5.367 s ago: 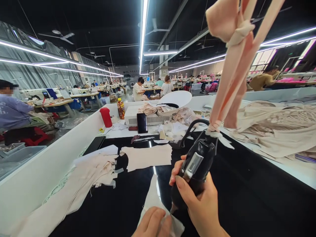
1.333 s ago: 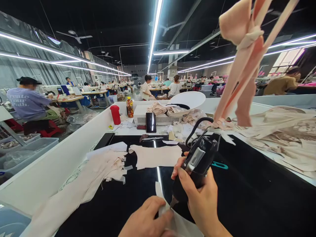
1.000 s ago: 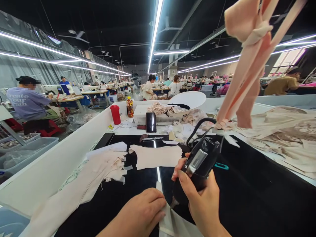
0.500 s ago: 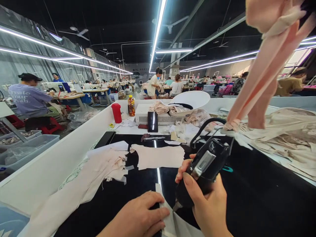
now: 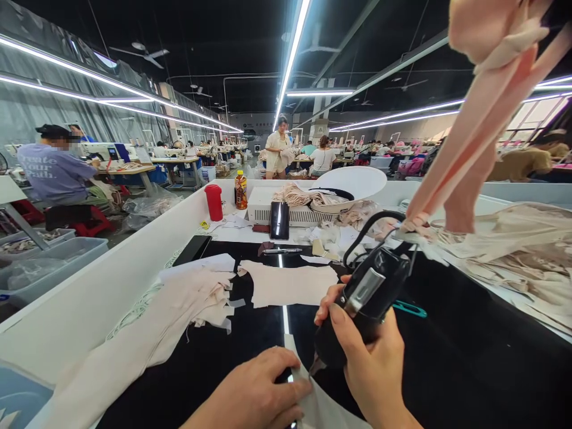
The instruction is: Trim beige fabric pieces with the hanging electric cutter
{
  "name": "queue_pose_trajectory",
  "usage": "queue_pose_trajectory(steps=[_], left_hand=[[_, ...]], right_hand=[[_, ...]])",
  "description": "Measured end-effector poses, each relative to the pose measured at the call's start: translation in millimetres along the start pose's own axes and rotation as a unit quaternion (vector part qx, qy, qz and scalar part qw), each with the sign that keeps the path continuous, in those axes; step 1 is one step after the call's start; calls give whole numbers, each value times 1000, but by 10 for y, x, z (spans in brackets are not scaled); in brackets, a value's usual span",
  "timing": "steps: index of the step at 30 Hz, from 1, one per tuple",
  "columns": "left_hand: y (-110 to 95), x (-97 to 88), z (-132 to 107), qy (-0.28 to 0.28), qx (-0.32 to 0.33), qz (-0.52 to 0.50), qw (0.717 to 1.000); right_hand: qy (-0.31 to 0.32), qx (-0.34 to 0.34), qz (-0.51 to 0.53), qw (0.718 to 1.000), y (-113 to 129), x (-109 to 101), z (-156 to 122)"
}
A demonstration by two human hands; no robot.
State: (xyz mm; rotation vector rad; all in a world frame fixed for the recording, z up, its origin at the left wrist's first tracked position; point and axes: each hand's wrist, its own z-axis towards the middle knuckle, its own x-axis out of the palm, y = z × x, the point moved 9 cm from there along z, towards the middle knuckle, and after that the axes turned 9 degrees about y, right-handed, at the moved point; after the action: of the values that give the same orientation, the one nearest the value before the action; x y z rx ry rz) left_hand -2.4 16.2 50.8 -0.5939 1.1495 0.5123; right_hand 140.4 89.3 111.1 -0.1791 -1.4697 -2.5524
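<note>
My right hand (image 5: 375, 363) is wrapped round a black corded hand tool (image 5: 369, 292), tilted with its small metal tip down at the edge of a pale fabric piece (image 5: 328, 405). My left hand (image 5: 254, 390) lies on that piece just left of the tip, fingers stretched out and slightly bent. Knotted pink fabric strips (image 5: 473, 131) hang from above and are tied to the tool's top end. Farther back, another pale cut piece (image 5: 292, 285) lies flat on the glossy black tabletop (image 5: 460, 369). A teal loop-shaped object (image 5: 410, 308) is partly hidden behind the tool.
On the left lies a pile of pale fabric pieces (image 5: 152, 333); more fabric (image 5: 518, 250) is heaped at right. A white box (image 5: 259, 205), phone (image 5: 279, 220), red cup (image 5: 213, 202) and drink bottle (image 5: 241, 190) stand behind. White side walls (image 5: 111, 274) edge the table. People work at machines beyond.
The tool in my right hand has shifted slightly left, its tip staying by the fabric edge, and more of the teal object shows. A standing person in the background has turned.
</note>
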Motion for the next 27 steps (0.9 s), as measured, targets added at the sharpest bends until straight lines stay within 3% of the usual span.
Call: queue_pose_trajectory(steps=[7, 12, 21, 27], left_hand=[[18, 43, 1, 17, -10, 3, 1000], [10, 15, 5, -4, 0, 8, 1000], [40, 77, -10, -4, 2, 16, 1000], [104, 140, -9, -21, 8, 20, 1000]], right_hand=[[2, -30, 17, 999, 7, 4, 91], [16, -14, 4, 1000, -36, 61, 76], [-30, 1, 17, 999, -45, 48, 125], [2, 5, -12, 1000, -164, 64, 120]])
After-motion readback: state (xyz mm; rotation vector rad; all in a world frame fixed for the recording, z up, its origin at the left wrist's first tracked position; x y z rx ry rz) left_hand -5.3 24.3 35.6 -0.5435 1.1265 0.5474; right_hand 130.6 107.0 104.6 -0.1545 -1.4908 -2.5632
